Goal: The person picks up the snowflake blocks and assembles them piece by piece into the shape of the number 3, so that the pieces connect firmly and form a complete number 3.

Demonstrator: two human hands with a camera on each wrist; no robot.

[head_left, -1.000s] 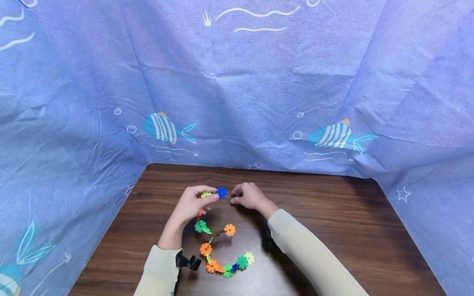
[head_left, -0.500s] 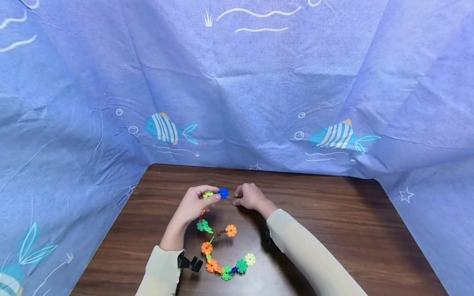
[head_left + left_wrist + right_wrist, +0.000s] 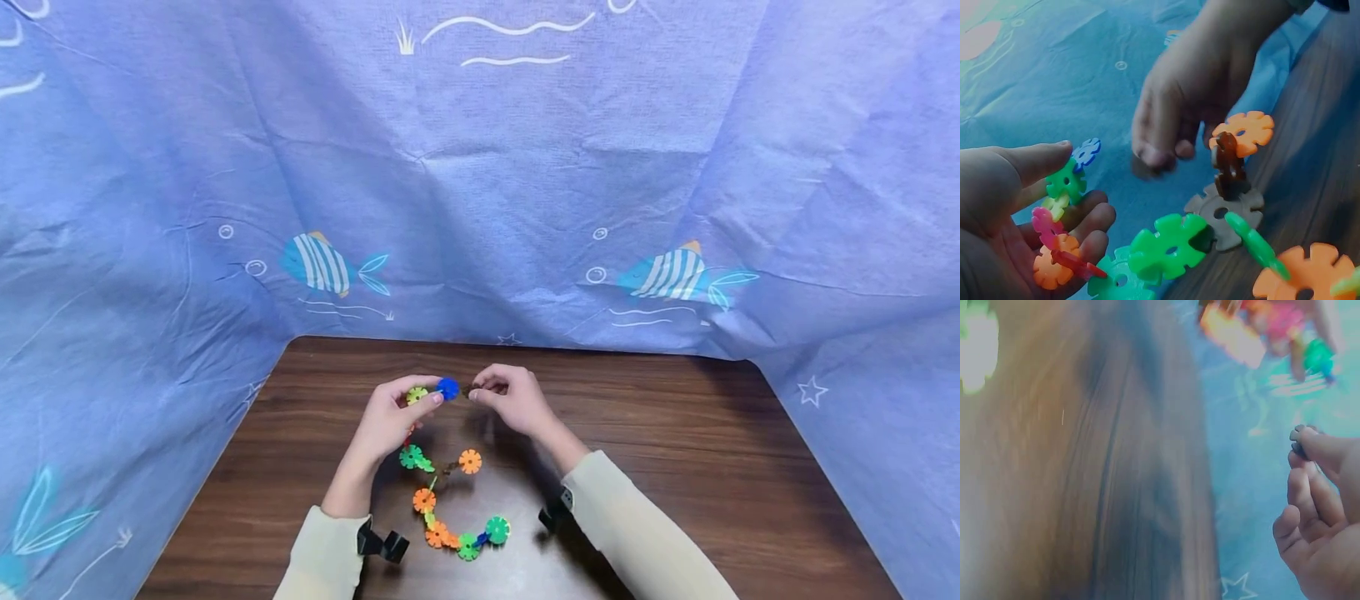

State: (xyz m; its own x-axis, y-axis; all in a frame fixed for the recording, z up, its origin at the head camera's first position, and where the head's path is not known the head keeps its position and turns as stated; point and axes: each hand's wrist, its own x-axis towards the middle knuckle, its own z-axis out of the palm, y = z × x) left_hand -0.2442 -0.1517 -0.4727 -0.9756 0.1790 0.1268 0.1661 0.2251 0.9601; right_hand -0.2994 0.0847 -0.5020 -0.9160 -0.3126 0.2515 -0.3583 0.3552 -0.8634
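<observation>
In the head view my left hand (image 3: 382,421) holds a chain of flower-shaped plastic discs above the table. Its thumb and finger pinch the end near a blue disc (image 3: 447,389) and a yellow-green disc (image 3: 417,395). The left wrist view shows green (image 3: 1066,181), pink (image 3: 1047,226) and orange (image 3: 1054,272) discs running across that palm. My right hand (image 3: 521,404) is close to the right of the blue disc. Between its thumb and index finger it pinches a small dark interlocking disc (image 3: 1298,444), mostly covered by the fingertips.
The chain hangs down and curves over the brown wooden table (image 3: 675,433), with an orange disc (image 3: 470,462) on a side branch and a green disc (image 3: 498,530) at its lower end. Blue fish-print cloth (image 3: 480,208) walls the table's back and sides.
My right hand has risen slightly and turned, bringing its dark disc nearer the blue one. The chain's lower end has swung, so its pale yellow disc is now largely behind the green one.
</observation>
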